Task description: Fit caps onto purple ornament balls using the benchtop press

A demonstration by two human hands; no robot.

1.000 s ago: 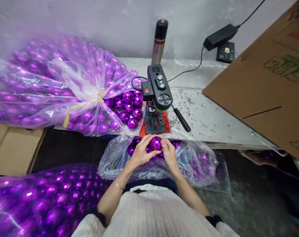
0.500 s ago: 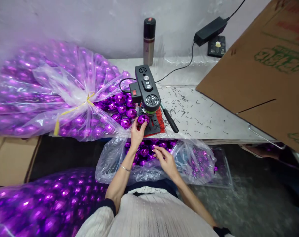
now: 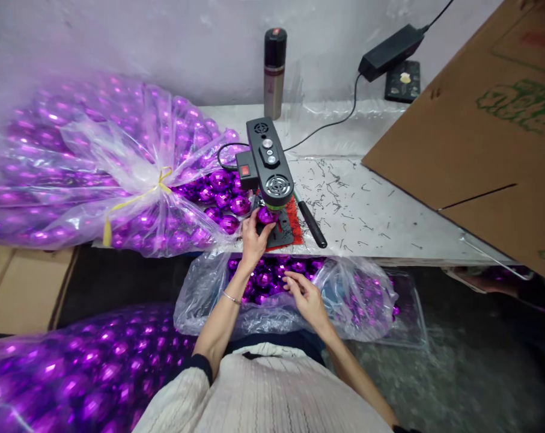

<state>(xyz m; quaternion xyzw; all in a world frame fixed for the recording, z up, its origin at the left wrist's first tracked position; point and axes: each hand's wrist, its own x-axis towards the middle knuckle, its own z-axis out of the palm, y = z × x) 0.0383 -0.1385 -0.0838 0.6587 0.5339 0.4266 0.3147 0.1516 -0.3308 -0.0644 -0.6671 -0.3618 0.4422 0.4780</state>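
My left hand (image 3: 255, 239) grips a shiny purple disco-style ball ornament (image 3: 266, 215) between thumb and fingers. The ball's top is up against the green-ringed underside of a small black machine (image 3: 270, 161), above its base plate. My right hand (image 3: 307, 297) hovers over an open plastic bag (image 3: 200, 300) of the same balls (image 3: 264, 279). Its thumb and index finger are drawn together; anything between them is too small to make out. A black-handled lever (image 3: 312, 225) juts from the machine's right side.
A large tied bag of purple balls (image 3: 65, 150) fills the bench's left; another full bag (image 3: 92, 367) lies below. Short dark wire pieces (image 3: 333, 180) litter the bench. A flask (image 3: 274, 75) and power adapter (image 3: 392, 52) stand behind. A cardboard box (image 3: 470, 144) overhangs the right.
My left hand has moved the ball slightly right and up against the machine's underside. My right hand has stayed nearly in place over the bag; the view has shifted a little.
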